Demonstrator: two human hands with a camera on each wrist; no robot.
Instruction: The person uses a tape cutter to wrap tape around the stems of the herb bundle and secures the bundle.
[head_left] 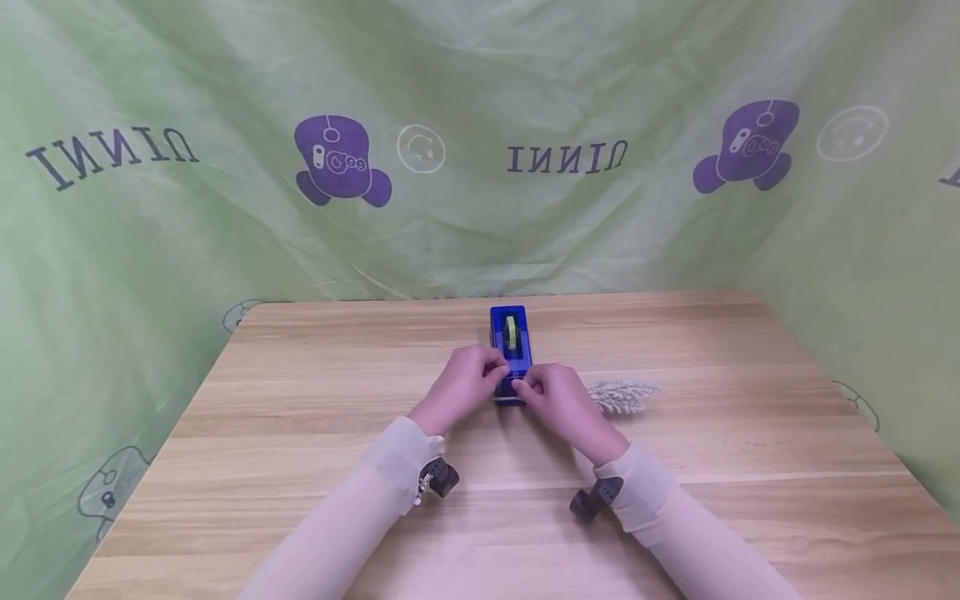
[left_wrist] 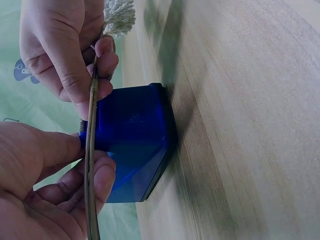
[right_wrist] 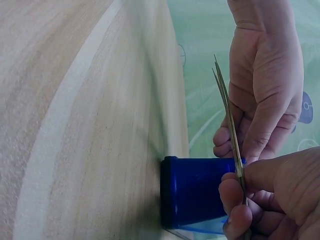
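Observation:
A bundle of dried grass has pale fluffy heads (head_left: 622,396) and thin brown stems (left_wrist: 90,175). My right hand (head_left: 558,396) pinches the stems close to the heads, thumb and curled fingers around them. A glossy band (right_wrist: 239,171) shows on the stems by its fingertips. At the front edge of a blue tape dispenser (head_left: 510,358), my left hand (head_left: 465,379) has bent fingers and its thumb at the toothed cutter (left_wrist: 82,123). Stems cross in front of those fingers in both wrist views; what they hold is hidden. A tape roll (head_left: 512,332) sits inside the dispenser.
The dispenser stands upright on a wood-grain table (head_left: 337,358), towards its far edge. A green printed cloth (head_left: 480,225) hangs behind and along both sides. Small dark cameras (head_left: 442,477) are strapped to both wrists over light sleeves.

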